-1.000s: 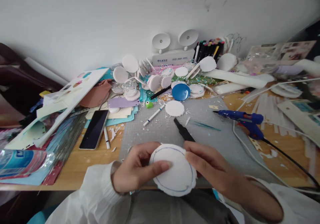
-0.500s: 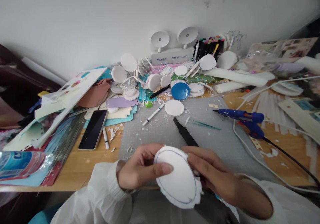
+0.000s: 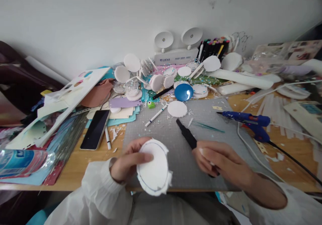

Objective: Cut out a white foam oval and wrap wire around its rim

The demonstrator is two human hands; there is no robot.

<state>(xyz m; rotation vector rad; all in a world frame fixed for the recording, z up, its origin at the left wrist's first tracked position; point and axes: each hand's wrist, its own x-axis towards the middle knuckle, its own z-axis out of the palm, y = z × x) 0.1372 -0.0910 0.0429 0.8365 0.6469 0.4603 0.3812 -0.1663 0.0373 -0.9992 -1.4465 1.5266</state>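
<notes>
My left hand (image 3: 130,159) pinches a white foam disc (image 3: 153,169) near the table's front edge, thumb on its face. A pencilled or pen line runs round the disc inside its rough, ragged rim. My right hand (image 3: 213,156) is closed over the handle of a black utility knife (image 3: 186,132), which lies slantwise on the grey cutting mat (image 3: 173,144); the fingers hide much of the handle. Beyond the knife's tip lies a second white disc (image 3: 177,109). Teal tweezers (image 3: 208,127) rest to the right of the knife.
A blue glue gun (image 3: 246,119) with its cord lies on the right. Left are a phone (image 3: 95,130), a white pen (image 3: 107,137) and stacked sheets. Several white discs, a blue round lid (image 3: 183,92) and a twin-headed lamp (image 3: 176,55) stand along the wall. Foam scraps are scattered about.
My right hand has let go of the foam disc and moved right, onto the knife. My left hand has carried the disc to the left and tilted it more upright.
</notes>
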